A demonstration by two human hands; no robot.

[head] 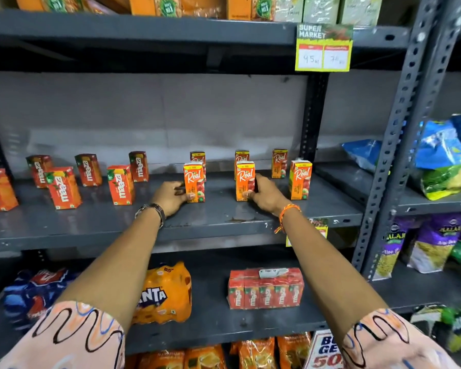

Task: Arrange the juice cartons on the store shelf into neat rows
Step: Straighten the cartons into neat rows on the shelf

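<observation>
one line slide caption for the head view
Both hands, left and right, grip front-row Real cartons on a grey shelf beside Maaza cartons.

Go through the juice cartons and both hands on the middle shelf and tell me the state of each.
Six orange Real apple juice cartons: upright, two spaced rows.
Six red Maaza mango cartons: upright, unevenly staggered.
Left hand: gripping front-left Real carton.
Right hand: gripping front-middle Real carton.
</observation>
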